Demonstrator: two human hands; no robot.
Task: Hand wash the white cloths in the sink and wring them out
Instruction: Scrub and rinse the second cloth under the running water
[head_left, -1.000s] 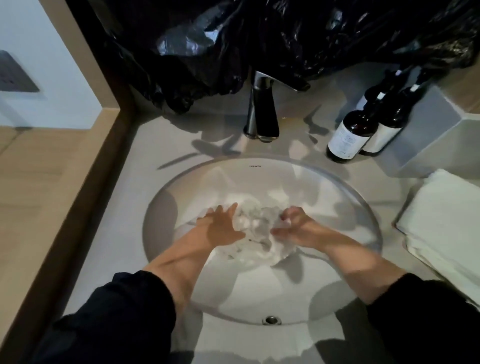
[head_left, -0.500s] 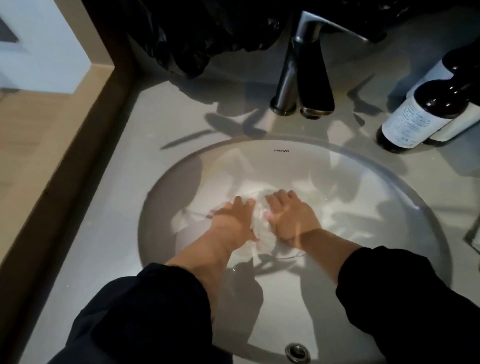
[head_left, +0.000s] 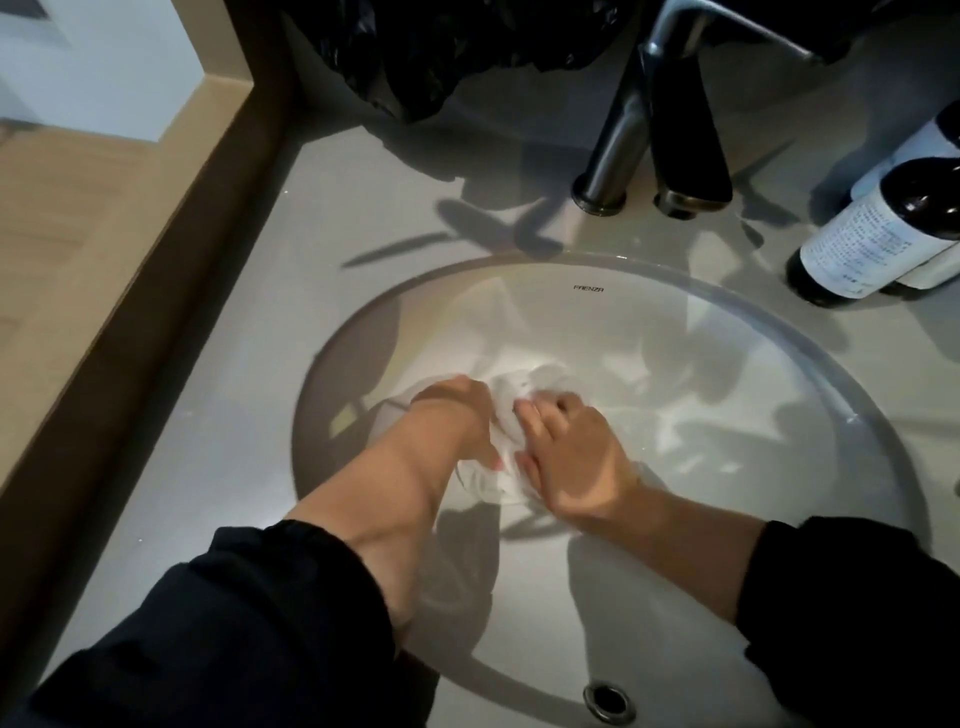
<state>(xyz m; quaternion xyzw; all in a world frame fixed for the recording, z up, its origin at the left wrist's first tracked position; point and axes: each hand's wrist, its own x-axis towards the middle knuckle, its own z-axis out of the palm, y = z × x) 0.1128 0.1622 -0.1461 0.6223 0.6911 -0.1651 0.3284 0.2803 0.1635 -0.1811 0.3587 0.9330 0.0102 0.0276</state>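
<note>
White cloth (head_left: 506, 410) bunched low in the sink (head_left: 649, 597), your left hand (head_left: 457, 415) and right hand (head_left: 571, 457) both curled round it.
You seem mid-scrub; next, lift the cloth clear and twist it hard. Beyond, the sink wall reads FAENZA; the bottle (head_left: 862, 234) label's print is too small to read.
</note>
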